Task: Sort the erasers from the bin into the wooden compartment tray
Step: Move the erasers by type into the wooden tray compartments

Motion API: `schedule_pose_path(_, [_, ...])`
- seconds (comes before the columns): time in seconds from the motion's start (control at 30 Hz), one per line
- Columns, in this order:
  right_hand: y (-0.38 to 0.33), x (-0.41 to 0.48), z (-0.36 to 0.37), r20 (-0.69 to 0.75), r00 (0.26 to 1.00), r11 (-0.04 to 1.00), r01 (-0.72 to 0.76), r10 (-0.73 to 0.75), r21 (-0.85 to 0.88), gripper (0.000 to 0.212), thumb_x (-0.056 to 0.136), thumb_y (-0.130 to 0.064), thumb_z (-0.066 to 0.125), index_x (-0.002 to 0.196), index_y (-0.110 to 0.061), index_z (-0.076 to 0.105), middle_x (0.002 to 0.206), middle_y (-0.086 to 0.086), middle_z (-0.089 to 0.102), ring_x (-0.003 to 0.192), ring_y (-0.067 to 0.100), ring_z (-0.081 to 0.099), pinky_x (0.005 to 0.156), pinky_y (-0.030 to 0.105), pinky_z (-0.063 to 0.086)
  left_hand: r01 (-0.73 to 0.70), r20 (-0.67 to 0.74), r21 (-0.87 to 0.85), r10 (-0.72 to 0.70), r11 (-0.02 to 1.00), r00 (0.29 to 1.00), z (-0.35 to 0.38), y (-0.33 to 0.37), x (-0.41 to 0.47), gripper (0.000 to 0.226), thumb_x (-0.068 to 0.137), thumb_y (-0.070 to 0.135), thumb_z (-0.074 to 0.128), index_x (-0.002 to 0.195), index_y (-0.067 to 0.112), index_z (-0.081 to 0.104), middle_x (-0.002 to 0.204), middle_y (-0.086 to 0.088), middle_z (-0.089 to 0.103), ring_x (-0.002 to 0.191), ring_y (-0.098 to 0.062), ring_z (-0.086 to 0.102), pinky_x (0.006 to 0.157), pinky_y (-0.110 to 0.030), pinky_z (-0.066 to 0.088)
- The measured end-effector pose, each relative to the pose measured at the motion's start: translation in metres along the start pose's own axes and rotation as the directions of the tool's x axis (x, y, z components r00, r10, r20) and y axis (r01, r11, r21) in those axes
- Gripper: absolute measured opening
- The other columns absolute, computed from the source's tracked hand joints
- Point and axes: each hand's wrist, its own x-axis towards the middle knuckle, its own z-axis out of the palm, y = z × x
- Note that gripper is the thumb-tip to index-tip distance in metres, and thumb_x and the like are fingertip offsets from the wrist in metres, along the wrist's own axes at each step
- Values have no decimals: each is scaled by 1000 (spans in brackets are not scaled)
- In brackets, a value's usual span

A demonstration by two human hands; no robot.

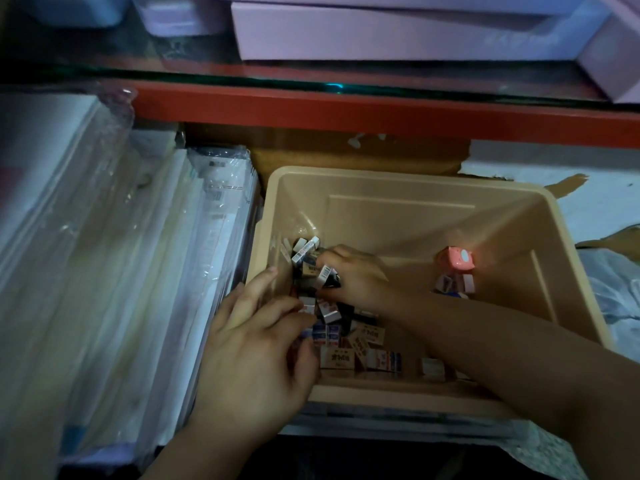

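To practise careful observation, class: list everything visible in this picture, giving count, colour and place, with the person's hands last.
bin: one, beige, centre
erasers: many, white, tan and blue wrappers, piled at the bin's left and near sides; a few by its right wall
pink item: one, pink, in the bin by the right wall; kind unclear
paper stacks: several, white in clear plastic, left of the bin
shelf edge: one, red, above the bin
boxes: at least two, pale pink, top shelf
left hand: one, pinches erasers near the bin's left wall
right hand: one, grips erasers in the pile
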Motion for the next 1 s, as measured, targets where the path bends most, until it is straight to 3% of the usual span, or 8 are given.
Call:
schedule_pose_path(0.17, [7, -2, -7, 10, 1000, 995, 20, -21, 97, 39, 81, -28, 64, 116, -15, 53, 120, 5, 51, 107, 20, 50, 81, 26, 38, -17, -23, -3, 17, 1000, 1000, 0, -1, 0, 31, 70, 29, 45, 75, 18, 74, 86, 5, 70, 116, -22, 43, 90, -35, 34])
schedule_pose_path(0.33, [1, -17, -40, 57, 997, 918, -62, 43, 392, 28, 81, -19, 65, 103, -18, 48, 102, -4, 46, 93, 11, 45, 66, 17, 33, -48, -49, 12, 49, 999, 998, -1, -2, -1, 32, 69, 29, 44, 74, 17, 73, 83, 6, 70, 114, -21, 43, 91, -32, 31])
schedule_pose_path(0.5, [-23, -53, -93, -114, 992, 917, -10, 61, 399, 35, 80, -13, 66, 111, -9, 51, 103, -4, 46, 92, 12, 47, 69, 4, 35, -35, -40, 76, 38, 997, 998, -1, 1, -3, 34, 71, 31, 42, 78, 18, 73, 88, 3, 70, 113, -18, 42, 93, -34, 28])
schedule_pose_path(0.6, [-55, -83, -138, -244, 970, 929, 83, 8, 360, 27, 79, -12, 66, 99, -22, 50, 92, -14, 47, 84, 0, 48, 68, 0, 36, -55, -6, 110, 56, 992, 998, -18, 20, -8, 36, 71, 33, 40, 81, 20, 72, 90, 2, 70, 106, -18, 47, 95, -35, 27])
schedule_pose_path(0.67, [-81, -102, -165, -321, 946, 932, 158, -48, 327, 33, 78, -10, 66, 87, -33, 45, 86, -19, 46, 75, -11, 50, 65, 0, 37, -135, -19, 64, 136, 989, 991, -40, 44, -13, 35, 69, 36, 42, 80, 22, 72, 86, 5, 69, 96, -14, 51, 93, -31, 30])
schedule_pose_path(0.83, [-157, -132, -215, -456, 880, 918, 282, -131, 280, 35, 76, -10, 68, 80, -36, 44, 79, -16, 48, 65, -14, 47, 63, 3, 36, -328, -215, -72, 306, 942, 927, -141, 88, -36, 23, 74, 35, 51, 80, 27, 71, 80, 13, 68, 76, -6, 60, 77, -17, 42])
schedule_pose_path(0.93, [-214, -132, -229, -469, 859, 906, 349, -206, 242, 29, 77, -18, 67, 77, -36, 44, 75, -17, 50, 62, -15, 47, 63, 4, 35, -314, -415, -9, 282, 949, 865, -206, 74, -50, 16, 86, 34, 48, 88, 27, 62, 79, 10, 68, 77, -7, 57, 73, -20, 43])
schedule_pose_path(1.0, [-254, -125, -231, -456, 845, 889, 406, -277, 212, 28, 79, -20, 65, 79, -36, 43, 73, -17, 48, 61, -17, 46, 62, 3, 34, -220, -539, 53, 213, 974, 815, -239, 51, -57, 23, 91, 34, 43, 88, 22, 62, 79, 12, 63, 79, -8, 54, 74, -21, 40])
